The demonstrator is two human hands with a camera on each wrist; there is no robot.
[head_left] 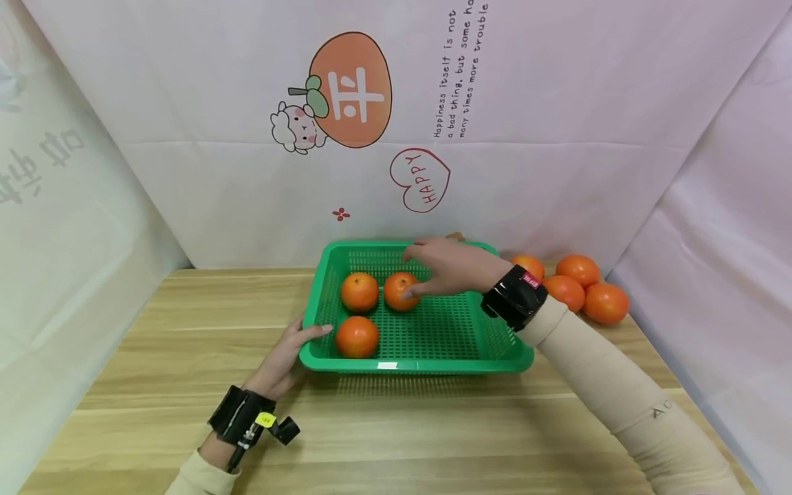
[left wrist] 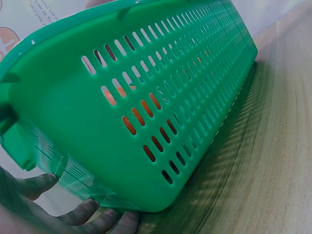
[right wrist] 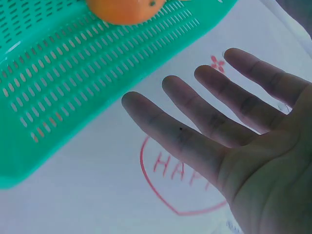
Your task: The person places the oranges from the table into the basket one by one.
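A green slotted basket (head_left: 433, 362) sits on the wooden table and holds three oranges: one at the back left (head_left: 359, 291), one beside it (head_left: 399, 285), one at the front left (head_left: 357, 336). My right hand (head_left: 448, 265) hovers over the basket's back part with its fingers straight and spread; its thumb tip touches or nearly touches the middle orange. The right wrist view shows that open palm (right wrist: 219, 126) empty, above the basket (right wrist: 73, 97) and an orange (right wrist: 124, 10). My left hand (head_left: 287, 354) holds the basket's front left corner, thumb on the rim, fingers (left wrist: 92, 214) against the outer wall (left wrist: 146, 97).
Several more oranges (head_left: 578, 285) lie on the table behind the basket's right end, near the back wall. Printed cloth walls close in the back and both sides. Bare wood (head_left: 396, 433) stretches in front of the basket.
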